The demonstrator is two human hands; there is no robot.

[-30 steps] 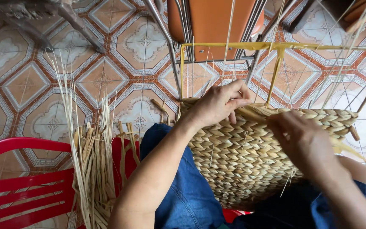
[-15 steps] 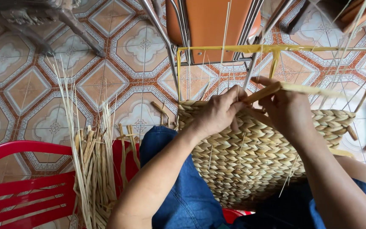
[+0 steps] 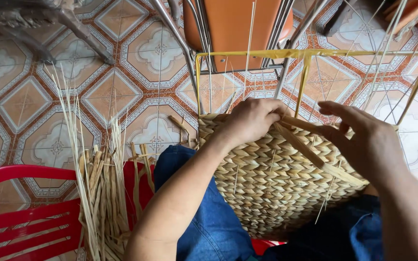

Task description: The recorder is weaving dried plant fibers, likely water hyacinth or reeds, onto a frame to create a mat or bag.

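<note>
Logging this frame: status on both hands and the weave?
Left hand pressed on half-woven straw basket. Right hand fingers spread, flat straw strand running under it. Yellow wire frame above; nothing in the way.

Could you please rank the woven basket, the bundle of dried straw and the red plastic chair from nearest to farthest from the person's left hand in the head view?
From the left hand:
1. Woven basket, directly under the hand, touching.
2. Bundle of dried straw, lower left.
3. Red plastic chair, far lower left.
</note>
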